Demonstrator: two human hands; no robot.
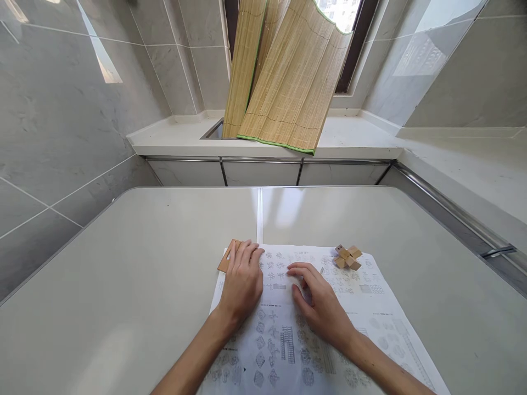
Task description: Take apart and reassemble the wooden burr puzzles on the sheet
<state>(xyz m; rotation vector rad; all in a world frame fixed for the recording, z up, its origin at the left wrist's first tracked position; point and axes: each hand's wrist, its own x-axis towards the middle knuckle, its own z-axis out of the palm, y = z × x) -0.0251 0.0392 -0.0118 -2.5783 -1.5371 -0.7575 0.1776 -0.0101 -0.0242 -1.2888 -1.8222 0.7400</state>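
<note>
My left hand (244, 277) lies palm down on the upper left of a large printed sheet (269, 323), fingers stretched out. Partly beneath its fingers sticks out a flat brown wooden piece (223, 264); I cannot tell how much of it is covered. My right hand (319, 304) rests on the sheet's middle with the thumb apart from loosely curved fingers, and nothing shows between them. A wooden interlocking puzzle (348, 257) of several small blocks sits on the sheet's upper right, beyond my right hand. Rows of puzzle diagrams cover the paper.
The sheet lies on a pale glossy table (123, 274) with a seam across its far half. Behind it, a white window ledge (164, 144) carries a hanging bamboo blind (288, 82). Grey tiled walls close in both sides, and a metal rail (453, 211) runs along the right.
</note>
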